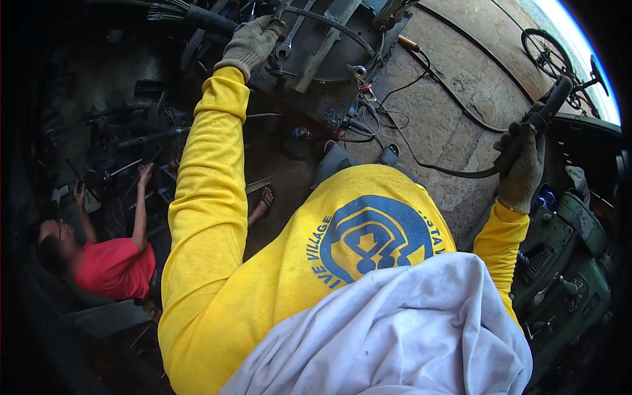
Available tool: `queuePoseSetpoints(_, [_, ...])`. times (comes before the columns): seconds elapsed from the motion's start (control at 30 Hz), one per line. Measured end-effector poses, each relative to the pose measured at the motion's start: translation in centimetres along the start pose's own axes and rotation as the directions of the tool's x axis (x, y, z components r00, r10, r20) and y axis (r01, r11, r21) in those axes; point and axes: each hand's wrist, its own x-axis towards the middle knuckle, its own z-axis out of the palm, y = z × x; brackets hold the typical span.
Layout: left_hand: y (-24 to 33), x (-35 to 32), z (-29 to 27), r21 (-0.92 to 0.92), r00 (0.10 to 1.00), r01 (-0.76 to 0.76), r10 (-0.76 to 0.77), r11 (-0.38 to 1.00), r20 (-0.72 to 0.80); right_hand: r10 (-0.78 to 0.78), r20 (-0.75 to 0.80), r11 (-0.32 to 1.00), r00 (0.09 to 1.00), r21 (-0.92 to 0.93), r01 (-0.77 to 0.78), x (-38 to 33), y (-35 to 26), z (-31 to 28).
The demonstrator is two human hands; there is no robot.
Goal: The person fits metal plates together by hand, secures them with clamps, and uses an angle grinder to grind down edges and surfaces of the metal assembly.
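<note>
My left hand point(251, 43), in a knitted work glove, is closed at the edge of a cluttered metal workbench point(263, 80). What its fingers grip cannot be made out; a curved metal bar point(332, 24) begins close beside them. A wrench point(290, 38) and a long flat bar point(327, 46) lie just right of that hand. Out to the right, my right hand point(523, 158), gloved too, is wrapped round a dark, elongated tool point(555, 102) whose exact kind is unclear. A thick black cable point(454, 174) runs up to this hand.
Cables and a brass-coloured fitting point(409, 43) lie on the concrete floor point(454, 85). A green machine point(559, 263) with levers stands at lower right, a bicycle point(548, 52) beyond. At left, a person in red point(115, 268) reaches among scattered metal parts.
</note>
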Motion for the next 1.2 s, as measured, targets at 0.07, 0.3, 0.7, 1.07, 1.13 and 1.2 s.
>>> queuePoseSetpoints(0.07, [1.4, 0.0, 0.4, 0.35, 0.991, 0.04, 0.007, 0.936, -0.133, 0.001, 0.006, 1.0, 1.0, -0.017, -0.001, 1.2, -0.5, 0.5])
queuePoseSetpoints(0.3, [2.5, -1.4, -0.5, 0.335, 0.993, 0.087, -0.055, 0.938, -0.105, -0.019, 0.035, 0.995, 0.999, -0.102, 0.023, 3.2, -3.0, 3.5])
queuePoseSetpoints(0.7, [3.5, -1.0, 0.5, 0.316, 0.985, 0.127, -0.081, 0.94, -0.155, -0.309, 0.341, 0.949, 0.888, 0.058, 0.309, 15.3, -14.8, 15.0])
queuePoseSetpoints(1.07, [6.3, -2.3, 1.1, 0.321, 0.925, 0.366, -0.304, 0.874, -0.227, -0.338, 0.694, 0.937, 0.635, 0.184, 0.298, 30.2, -14.8, 35.5])
queuePoseSetpoints(1.13, [7.2, -1.0, 1.3, 0.396, 0.907, 0.418, -0.353, 0.818, -0.229, -0.396, 0.773, 0.916, 0.496, 0.373, 0.15, 32.6, -14.0, 39.6])
queuePoseSetpoints(1.2, [7.4, -2.1, 1.0, 0.393, 0.878, 0.475, -0.4, 0.787, -0.261, -0.395, 0.814, 0.917, 0.427, 0.319, 0.24, 31.5, -13.8, 43.0])
